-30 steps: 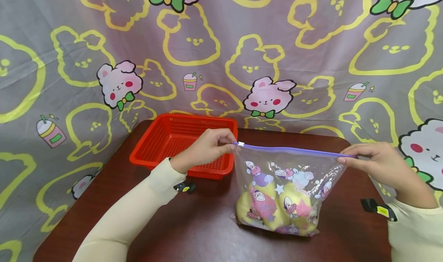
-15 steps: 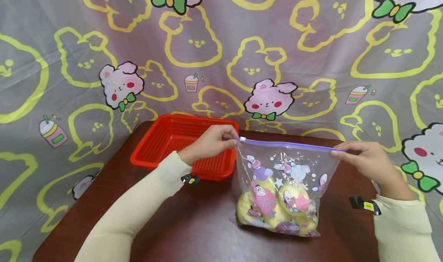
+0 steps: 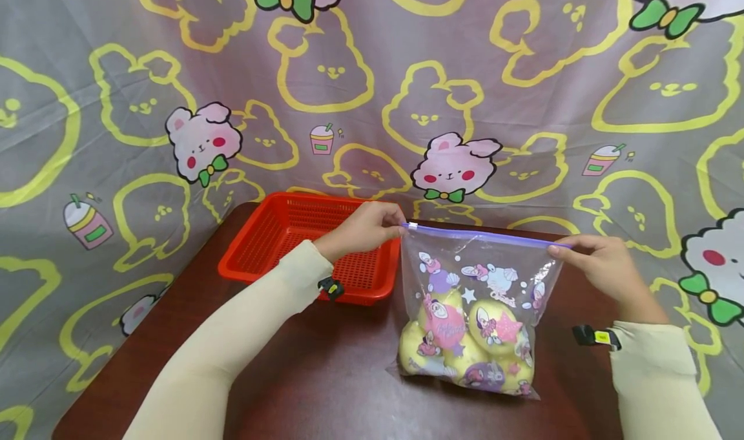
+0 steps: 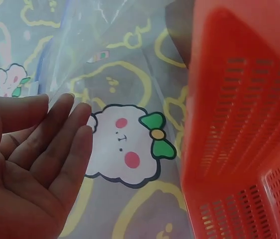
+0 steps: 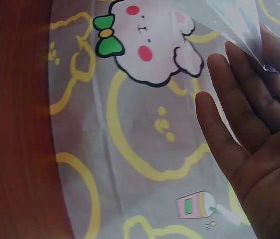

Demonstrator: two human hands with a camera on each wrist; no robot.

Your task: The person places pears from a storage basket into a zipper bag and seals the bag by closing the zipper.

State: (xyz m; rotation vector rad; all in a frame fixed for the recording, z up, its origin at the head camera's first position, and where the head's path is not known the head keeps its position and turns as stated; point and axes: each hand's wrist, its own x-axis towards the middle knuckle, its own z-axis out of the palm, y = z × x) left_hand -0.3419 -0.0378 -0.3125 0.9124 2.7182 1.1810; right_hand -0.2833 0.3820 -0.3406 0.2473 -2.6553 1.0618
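Observation:
A clear zip bag [image 3: 494, 285] with a purple zip strip and pink sea-themed prints stands upright on the table. Several pale yellow, rounded fruits [image 3: 494, 327] fill its lower part, partly covered by the prints. My left hand [image 3: 372, 227] pinches the bag's top left corner, right beside the white zip slider [image 3: 413, 225]. At the opposite top corner my right hand [image 3: 601, 262] pinches the end of the strip between thumb and fingers. The strip is stretched between both hands and slopes down slightly to the right. In the right wrist view the bag corner [image 5: 264, 59] sits at the thumb and fingers.
A red slotted plastic basket [image 3: 250, 265] stands on the back left of the dark brown table [image 3: 325, 388], behind my left forearm. A grey curtain [image 3: 349, 52] with yellow outlines and rabbit prints hangs along the back and sides.
The bag's top edge has risen a little, and my left hand has moved slightly up and right. My right hand has come inward to the left, still pinching its corner.

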